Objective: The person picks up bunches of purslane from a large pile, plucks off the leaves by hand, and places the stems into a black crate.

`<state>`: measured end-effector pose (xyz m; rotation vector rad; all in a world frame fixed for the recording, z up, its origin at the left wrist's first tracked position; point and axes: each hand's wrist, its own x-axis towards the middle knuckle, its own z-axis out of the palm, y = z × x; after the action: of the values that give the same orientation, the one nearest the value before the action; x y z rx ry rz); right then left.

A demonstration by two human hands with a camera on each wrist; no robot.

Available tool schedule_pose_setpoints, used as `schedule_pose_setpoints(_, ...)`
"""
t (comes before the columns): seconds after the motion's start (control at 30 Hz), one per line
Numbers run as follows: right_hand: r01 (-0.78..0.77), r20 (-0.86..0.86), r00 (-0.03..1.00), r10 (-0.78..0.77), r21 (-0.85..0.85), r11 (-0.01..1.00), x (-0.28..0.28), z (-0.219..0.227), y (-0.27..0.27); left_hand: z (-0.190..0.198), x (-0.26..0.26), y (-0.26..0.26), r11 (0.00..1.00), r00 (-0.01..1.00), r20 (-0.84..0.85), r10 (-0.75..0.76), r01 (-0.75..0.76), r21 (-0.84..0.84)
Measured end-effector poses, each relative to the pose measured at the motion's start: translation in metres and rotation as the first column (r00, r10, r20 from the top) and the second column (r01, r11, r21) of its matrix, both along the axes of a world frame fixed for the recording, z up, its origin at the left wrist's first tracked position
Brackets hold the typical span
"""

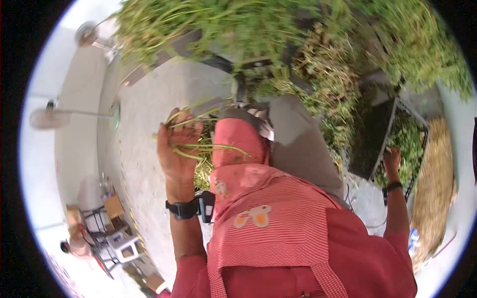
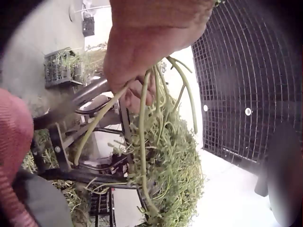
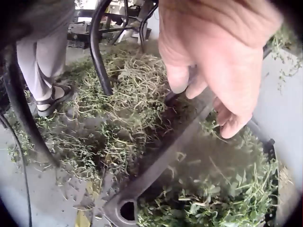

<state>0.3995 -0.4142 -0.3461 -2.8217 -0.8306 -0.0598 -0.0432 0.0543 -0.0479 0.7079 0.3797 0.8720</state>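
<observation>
Several long green stems [image 1: 213,146] lie across the palm of my left hand [image 1: 178,144], whose fingers curl over them. From that hand [image 2: 151,47] the stems [image 2: 143,127] hang down in the left wrist view. My right hand [image 1: 392,160] is at the black crate [image 1: 373,144] on the right. In the right wrist view this hand [image 3: 218,66], fingers loosely bent and holding nothing visible, hovers over leafy greens [image 3: 213,198] inside the crate, beside its rim [image 3: 156,170].
A heap of greens [image 1: 208,25] spans the top of the head view. More cut plants [image 3: 118,104] lie on the floor by a person's sandalled foot [image 3: 54,99]. Black metal bars [image 3: 99,52] stand nearby. Stools [image 1: 121,246] are at the lower left.
</observation>
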Motion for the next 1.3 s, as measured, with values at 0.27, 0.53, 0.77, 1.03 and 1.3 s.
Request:
schedule_pose_setpoints(0.27, -0.153, -0.406, 0.884, 0.231, 0.216, 0.964, -0.049, 0.028, 0.068, -0.001, -0.052, 0.011, 0.991, 0.979, 0.164, 0.122, -0.112, -0.068)
schedule_pose_setpoints(0.53, -0.136, -0.714, 0.622, 0.321, 0.305, 0.943, -0.083, -0.002, 0.087, 0.002, -0.095, 0.019, 0.979, 0.932, 0.309, 0.188, -0.152, -0.136)
schedule_pose_setpoints(0.77, 0.21, -0.905, 0.372, 0.207, 0.299, 0.931, -0.129, 0.044, 0.082, 0.013, -0.152, 0.036, 0.838, 0.844, -0.087, 0.529, -0.504, 0.212)
schedule_pose_setpoints(1.03, 0.033, -0.843, 0.516, 0.156, 0.201, 0.979, -0.132, 0.056, 0.098, -0.138, -0.229, 0.106, 0.604, -0.026, -0.636, 0.771, -0.287, 0.744)
schedule_pose_setpoints(1.3, -0.02, -0.712, 0.526, 0.465, 0.536, 0.844, -0.113, -0.007, 0.088, -0.142, -0.196, 0.038, 0.912, 0.447, -0.795, 0.41, -0.207, 0.354)
